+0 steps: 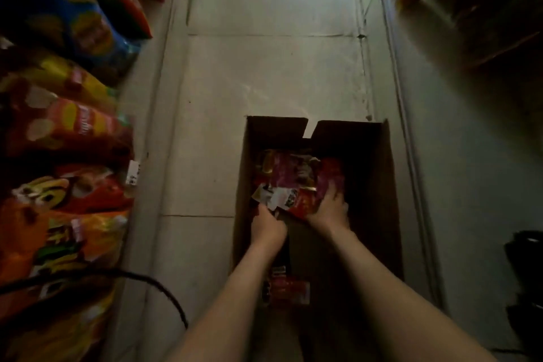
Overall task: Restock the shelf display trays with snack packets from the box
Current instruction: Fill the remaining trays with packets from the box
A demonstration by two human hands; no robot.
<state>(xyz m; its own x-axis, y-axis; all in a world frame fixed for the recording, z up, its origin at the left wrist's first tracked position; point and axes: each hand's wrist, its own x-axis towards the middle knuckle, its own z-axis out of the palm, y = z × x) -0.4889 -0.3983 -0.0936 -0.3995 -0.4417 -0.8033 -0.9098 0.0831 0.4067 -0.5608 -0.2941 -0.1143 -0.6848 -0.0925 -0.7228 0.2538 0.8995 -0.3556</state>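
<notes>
On the tiled aisle floor (264, 73), between the stocked shelves, we are at the picking-up step: nothing from this handful has reached a display tray yet, and no tray shows in this view. To our left the shelf bags (73, 126) of crisps lie crowded in bright rows. The cardboard box (244, 185) sits open in the middle of the aisle, flaps folded back, and both our arms reach down into it.

Inside, towards the far end, lies the bundle of snack packets (289, 179), red and purple. The frame is dim and smeared, so we cannot say how many packets make it up. Our left hand (269, 226) is curled tight on its near left corner, and our right hand (329, 211) clasps the right edge with fingers laid over the top packet. A loose packet (289, 288) lies apart, nearer us on the box floor.

We judge the next move to be a level lift with both hands, clearing the box walls without spilling the stack, then a turn towards the shelf.
</notes>
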